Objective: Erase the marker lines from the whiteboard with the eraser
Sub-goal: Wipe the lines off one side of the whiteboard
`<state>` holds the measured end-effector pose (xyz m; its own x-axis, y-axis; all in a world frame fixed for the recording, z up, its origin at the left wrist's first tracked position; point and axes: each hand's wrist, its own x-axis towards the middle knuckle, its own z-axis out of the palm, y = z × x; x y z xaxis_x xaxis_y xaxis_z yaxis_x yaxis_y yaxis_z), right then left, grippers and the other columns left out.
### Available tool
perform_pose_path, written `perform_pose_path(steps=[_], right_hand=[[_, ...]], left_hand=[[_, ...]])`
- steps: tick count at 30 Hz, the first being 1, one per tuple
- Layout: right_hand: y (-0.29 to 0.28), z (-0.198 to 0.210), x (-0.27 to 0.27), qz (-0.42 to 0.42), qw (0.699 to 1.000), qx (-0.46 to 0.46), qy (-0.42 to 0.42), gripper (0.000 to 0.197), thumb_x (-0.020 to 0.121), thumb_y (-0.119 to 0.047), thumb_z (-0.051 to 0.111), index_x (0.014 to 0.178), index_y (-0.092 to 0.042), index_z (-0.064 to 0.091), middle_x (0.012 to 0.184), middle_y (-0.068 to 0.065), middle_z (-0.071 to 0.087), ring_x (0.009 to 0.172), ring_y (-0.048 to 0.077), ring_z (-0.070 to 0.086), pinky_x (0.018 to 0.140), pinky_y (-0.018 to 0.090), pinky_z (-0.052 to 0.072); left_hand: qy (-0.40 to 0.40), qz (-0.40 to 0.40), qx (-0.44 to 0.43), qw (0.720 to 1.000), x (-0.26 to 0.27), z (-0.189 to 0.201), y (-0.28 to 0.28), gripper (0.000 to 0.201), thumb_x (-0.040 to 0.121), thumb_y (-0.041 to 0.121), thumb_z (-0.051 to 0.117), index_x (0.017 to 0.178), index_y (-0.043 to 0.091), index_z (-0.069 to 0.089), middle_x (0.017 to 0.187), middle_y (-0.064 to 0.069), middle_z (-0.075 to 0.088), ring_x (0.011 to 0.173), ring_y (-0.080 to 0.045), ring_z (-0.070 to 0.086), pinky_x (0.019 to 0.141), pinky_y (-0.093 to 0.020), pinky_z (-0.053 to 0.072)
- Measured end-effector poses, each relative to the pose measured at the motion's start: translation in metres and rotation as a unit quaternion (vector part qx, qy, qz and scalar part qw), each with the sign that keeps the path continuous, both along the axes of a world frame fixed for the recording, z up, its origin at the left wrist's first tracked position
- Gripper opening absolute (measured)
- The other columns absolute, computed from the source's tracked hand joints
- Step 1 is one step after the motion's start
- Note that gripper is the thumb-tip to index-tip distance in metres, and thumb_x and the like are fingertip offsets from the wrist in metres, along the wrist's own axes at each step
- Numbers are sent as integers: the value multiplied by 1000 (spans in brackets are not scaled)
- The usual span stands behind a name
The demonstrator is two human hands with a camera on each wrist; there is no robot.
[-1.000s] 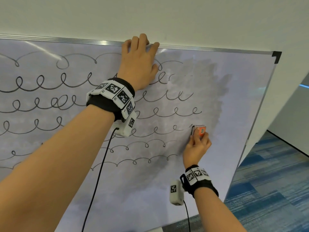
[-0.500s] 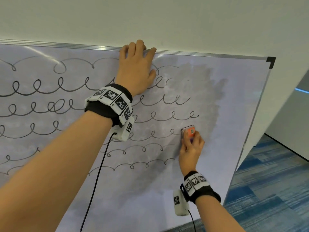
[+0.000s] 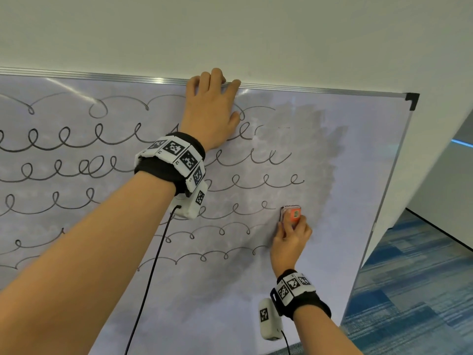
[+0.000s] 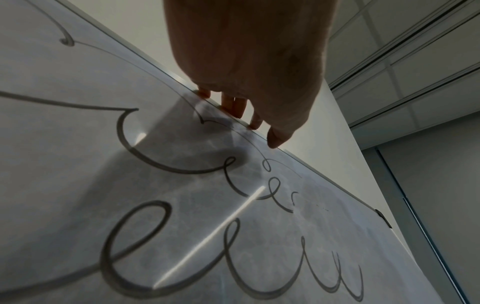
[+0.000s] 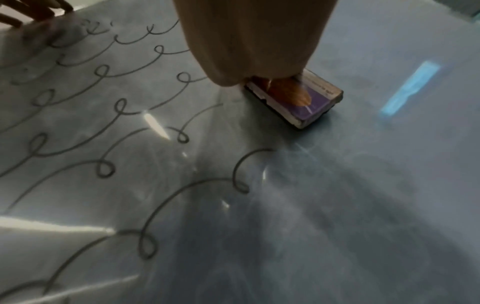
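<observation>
The right hand grips the eraser, pressing it flat to the whiteboard at the right end of the fourth row of marker lines. Over the last second the eraser has slid leftward along that row, eating its last loop, so the grey smudged patch on the board's right side creeps toward the middle. The left hand stays flat on the board, fingers hooked over the top frame, bracing it and holding nothing. Most loops to the left remain, so I judge the job barely a third done; further leftward strokes are needed.
</observation>
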<state>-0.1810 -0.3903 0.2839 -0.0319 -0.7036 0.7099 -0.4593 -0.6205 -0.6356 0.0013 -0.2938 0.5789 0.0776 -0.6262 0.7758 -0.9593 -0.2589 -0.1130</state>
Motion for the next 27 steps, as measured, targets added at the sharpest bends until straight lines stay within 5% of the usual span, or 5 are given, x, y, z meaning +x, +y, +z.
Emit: perform_pose_path(steps=[8, 15, 21, 25, 27], right_hand=[[-49, 71, -8, -31, 998, 4, -56, 50, 86, 16, 53, 129, -8, 60, 135, 26, 47, 119, 42, 39, 98, 43, 39], [-21, 40, -2, 13, 992, -106, 61, 52, 78, 19, 58, 121, -10, 66, 134, 28, 49, 116, 39, 39, 88, 57, 48], [-54, 95, -1, -20, 995, -102, 1, 48, 79, 18, 55, 117, -9, 68, 135, 28, 49, 117, 32, 35, 89, 54, 48], [-27, 68, 6, -6, 989, -140, 46, 58, 71, 24, 60, 118, -9, 67, 131, 30, 51, 116, 35, 38, 87, 53, 49], [-15, 45, 1, 23, 984, -152, 91, 54, 77, 15, 54, 122, -13, 62, 132, 29, 51, 116, 39, 39, 87, 53, 48]], left_hand=[[1, -2, -3, 1000, 1, -1, -1, 61, 81, 40, 32, 132, 11, 47, 119, -17, 45, 111, -34, 42, 101, -46, 25], [-5, -5, -13, 1000, 3, -3, -3, 56, 84, 36, 44, 134, 11, 45, 121, -17, 44, 113, -34, 40, 103, -47, 23], [-7, -1, -17, 1000, 3, -4, -4, 58, 82, 38, 38, 133, 11, 46, 119, -16, 46, 111, -34, 42, 101, -47, 26], [-10, 1, -21, 1000, 4, -5, -4, 57, 83, 37, 38, 133, 12, 47, 119, -16, 46, 111, -34, 43, 101, -47, 26], [-11, -1, -25, 1000, 4, -5, -5, 56, 83, 37, 39, 132, 12, 47, 118, -16, 46, 110, -34, 43, 101, -47, 26]])
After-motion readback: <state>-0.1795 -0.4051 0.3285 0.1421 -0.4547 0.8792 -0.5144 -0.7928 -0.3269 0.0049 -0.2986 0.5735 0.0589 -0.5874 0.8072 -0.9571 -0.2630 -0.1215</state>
